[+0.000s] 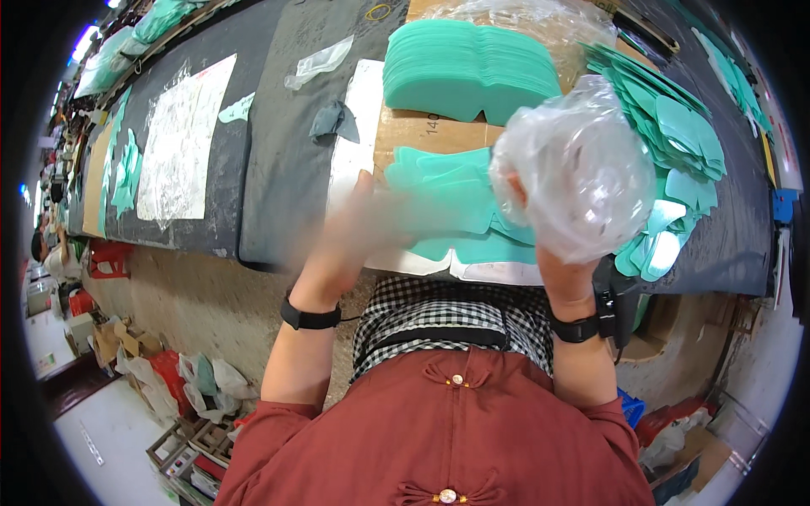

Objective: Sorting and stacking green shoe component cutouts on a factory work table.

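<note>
My right hand point(564, 274) is gripping a crumpled clear plastic bag point(582, 173), puffed out above the front of the table. The bag covers most of its fingers, though a fingertip shows at the left side. Smeared by motion, my left hand point(337, 240) is at the left edge of a loose pile of thin green shaped sheets point(451, 198); whether it touches them I cannot tell. Behind that pile, a neat thick stack of green sheets point(468, 72) with a notched front edge rests on brown cardboard point(409, 131).
More green pieces point(666, 126) lie in an untidy heap at the right. Clear film point(515, 21) is bunched at the back. On the dark table point(274, 160) are a dark cloth scrap point(332, 121), a small clear bag point(321, 63) and a white sheet point(181, 152).
</note>
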Demonstrator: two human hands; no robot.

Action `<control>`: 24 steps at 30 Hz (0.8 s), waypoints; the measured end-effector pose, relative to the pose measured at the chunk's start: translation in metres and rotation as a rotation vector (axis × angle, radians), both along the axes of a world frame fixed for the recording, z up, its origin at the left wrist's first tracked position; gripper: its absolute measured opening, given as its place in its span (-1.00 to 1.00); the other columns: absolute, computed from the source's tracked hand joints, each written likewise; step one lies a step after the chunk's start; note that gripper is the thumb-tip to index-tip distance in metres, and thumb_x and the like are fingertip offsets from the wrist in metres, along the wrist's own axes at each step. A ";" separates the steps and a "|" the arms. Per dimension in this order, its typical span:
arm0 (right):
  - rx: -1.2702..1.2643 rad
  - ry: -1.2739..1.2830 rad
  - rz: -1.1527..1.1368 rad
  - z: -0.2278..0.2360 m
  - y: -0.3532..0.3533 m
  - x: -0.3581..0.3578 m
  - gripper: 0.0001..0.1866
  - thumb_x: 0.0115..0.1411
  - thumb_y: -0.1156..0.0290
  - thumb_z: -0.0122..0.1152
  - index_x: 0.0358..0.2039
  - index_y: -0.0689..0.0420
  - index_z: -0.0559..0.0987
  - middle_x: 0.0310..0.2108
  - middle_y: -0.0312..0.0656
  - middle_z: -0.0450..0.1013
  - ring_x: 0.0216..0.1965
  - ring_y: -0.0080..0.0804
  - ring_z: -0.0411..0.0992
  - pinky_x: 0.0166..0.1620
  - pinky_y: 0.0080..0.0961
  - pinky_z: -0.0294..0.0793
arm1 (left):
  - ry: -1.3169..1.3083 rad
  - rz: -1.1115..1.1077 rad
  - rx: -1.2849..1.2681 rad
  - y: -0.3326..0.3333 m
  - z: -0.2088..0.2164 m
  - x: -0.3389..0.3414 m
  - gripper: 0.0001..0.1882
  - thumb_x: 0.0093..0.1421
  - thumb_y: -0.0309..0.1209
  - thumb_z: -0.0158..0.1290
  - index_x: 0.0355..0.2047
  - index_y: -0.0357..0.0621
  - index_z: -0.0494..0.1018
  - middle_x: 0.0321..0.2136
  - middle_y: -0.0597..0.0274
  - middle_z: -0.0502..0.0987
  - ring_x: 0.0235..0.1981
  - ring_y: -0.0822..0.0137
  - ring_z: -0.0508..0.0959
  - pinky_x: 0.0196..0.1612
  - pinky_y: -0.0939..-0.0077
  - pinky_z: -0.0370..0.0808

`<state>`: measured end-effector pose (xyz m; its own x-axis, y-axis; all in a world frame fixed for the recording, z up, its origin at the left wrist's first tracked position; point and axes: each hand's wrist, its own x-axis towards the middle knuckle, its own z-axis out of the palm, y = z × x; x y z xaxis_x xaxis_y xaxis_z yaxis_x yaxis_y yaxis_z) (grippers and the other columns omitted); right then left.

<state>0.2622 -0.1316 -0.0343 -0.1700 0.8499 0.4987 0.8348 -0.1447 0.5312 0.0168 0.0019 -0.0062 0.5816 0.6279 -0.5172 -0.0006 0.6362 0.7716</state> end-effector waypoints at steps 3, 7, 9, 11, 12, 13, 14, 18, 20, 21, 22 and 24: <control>-0.014 0.545 0.167 0.005 -0.003 -0.019 -0.41 0.14 0.29 0.28 0.19 0.14 0.41 0.12 0.02 0.37 0.06 -0.02 0.42 0.05 0.00 0.43 | 0.002 0.033 0.056 -0.003 0.001 0.010 -0.43 0.49 0.00 -0.32 0.19 -0.22 0.33 -0.05 0.18 0.54 -0.12 0.32 0.57 -0.03 0.37 0.51; 0.110 1.430 0.703 0.071 0.049 -0.072 -0.60 -0.01 0.41 0.36 -0.11 0.22 0.57 -0.20 0.02 0.55 -0.21 0.02 0.54 -0.14 -0.28 0.56 | -0.539 0.515 -0.157 -0.019 -0.073 -0.052 -0.34 0.41 -0.06 -0.14 0.38 -0.13 0.07 0.28 0.06 0.28 0.25 0.14 0.34 0.30 0.21 0.33; 0.086 1.516 0.657 0.059 0.042 -0.056 -0.57 -0.04 0.38 0.41 -0.11 0.19 0.59 -0.16 0.00 0.55 -0.18 0.04 0.54 -0.12 -0.23 0.55 | -0.555 0.013 0.259 -0.011 -0.006 -0.004 -0.32 0.46 0.07 -0.34 0.26 -0.28 0.23 0.20 0.04 0.38 0.14 0.27 0.46 0.16 0.28 0.45; 0.080 1.644 0.571 0.060 0.026 -0.035 -0.56 -0.05 0.38 0.43 -0.11 0.17 0.60 -0.14 -0.03 0.56 -0.17 -0.01 0.55 -0.12 -0.24 0.55 | -0.034 -0.024 0.186 -0.013 0.024 0.014 -0.26 0.45 0.13 -0.38 0.18 -0.35 0.32 0.08 0.05 0.49 0.07 0.28 0.52 0.11 0.30 0.49; 0.087 1.638 0.566 0.060 0.024 -0.031 -0.56 -0.05 0.38 0.43 -0.11 0.17 0.60 -0.14 -0.03 0.56 -0.17 -0.01 0.55 -0.12 -0.24 0.55 | 0.081 0.066 0.089 -0.013 0.030 0.022 -0.24 0.45 0.15 -0.39 0.11 -0.37 0.40 -0.04 0.09 0.57 -0.02 0.31 0.56 0.05 0.37 0.50; 0.100 1.523 0.549 0.059 0.020 -0.030 -0.55 -0.04 0.37 0.43 -0.09 0.17 0.59 -0.13 -0.04 0.55 -0.16 -0.03 0.55 -0.11 -0.25 0.55 | 0.078 0.055 0.090 -0.015 0.033 0.025 -0.24 0.45 0.15 -0.39 0.11 -0.37 0.40 -0.04 0.09 0.57 -0.02 0.31 0.56 0.05 0.37 0.50; 0.111 1.407 0.530 0.059 0.016 -0.029 -0.54 -0.04 0.36 0.43 -0.08 0.16 0.58 -0.12 -0.06 0.55 -0.15 -0.05 0.55 -0.10 -0.26 0.55 | 0.061 0.091 0.063 -0.018 0.036 0.025 -0.26 0.45 0.14 -0.37 0.10 -0.35 0.40 -0.05 0.09 0.58 -0.06 0.31 0.58 0.02 0.41 0.51; 0.023 1.520 0.631 0.063 0.019 -0.057 -0.55 0.00 0.33 0.40 -0.07 0.19 0.56 -0.11 -0.04 0.54 -0.12 -0.06 0.54 -0.07 -0.29 0.55 | -0.318 0.096 -0.349 -0.007 0.004 -0.001 -0.36 0.44 0.09 -0.26 0.06 -0.29 0.43 -0.12 0.16 0.59 -0.15 0.35 0.60 -0.06 0.49 0.52; 0.024 1.376 0.626 0.056 0.013 -0.048 -0.53 0.01 0.31 0.40 -0.07 0.22 0.56 -0.08 0.00 0.53 -0.09 -0.03 0.53 -0.03 -0.26 0.53 | -0.100 0.107 -0.263 -0.005 -0.001 0.002 -0.43 0.45 0.03 -0.22 0.07 -0.24 0.44 -0.13 0.21 0.59 -0.15 0.37 0.60 -0.07 0.49 0.52; 0.042 1.390 0.612 0.047 0.003 -0.032 -0.51 0.01 0.30 0.41 -0.05 0.22 0.56 -0.05 -0.01 0.52 -0.06 -0.04 0.52 -0.01 -0.23 0.52 | 0.010 0.115 -0.216 -0.005 -0.002 0.004 -0.46 0.45 0.01 -0.20 0.07 -0.22 0.44 -0.13 0.23 0.58 -0.15 0.38 0.59 -0.07 0.49 0.52; 0.061 1.407 0.601 0.035 -0.009 -0.014 -0.49 0.01 0.28 0.42 -0.03 0.21 0.55 -0.02 -0.02 0.51 -0.04 -0.04 0.52 0.01 -0.21 0.51 | 0.111 0.028 0.149 -0.013 0.013 0.012 -0.55 0.44 -0.11 -0.15 0.07 -0.23 0.45 -0.03 0.24 0.54 -0.07 0.38 0.57 -0.04 0.45 0.51; 0.078 1.170 0.325 0.008 -0.039 0.016 -0.41 0.03 0.26 0.42 0.07 0.18 0.50 0.03 -0.07 0.49 0.03 -0.12 0.48 0.08 -0.20 0.46 | 0.065 0.017 0.010 -0.006 0.010 0.014 -0.62 0.37 -0.26 -0.04 0.06 -0.26 0.46 0.01 0.24 0.51 -0.04 0.39 0.55 -0.03 0.44 0.50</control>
<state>0.2786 -0.1708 -0.0268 0.2172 0.8125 0.5410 0.8073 0.1620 -0.5674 0.0310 -0.0043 0.0042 0.5361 0.6426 -0.5474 0.0391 0.6289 0.7765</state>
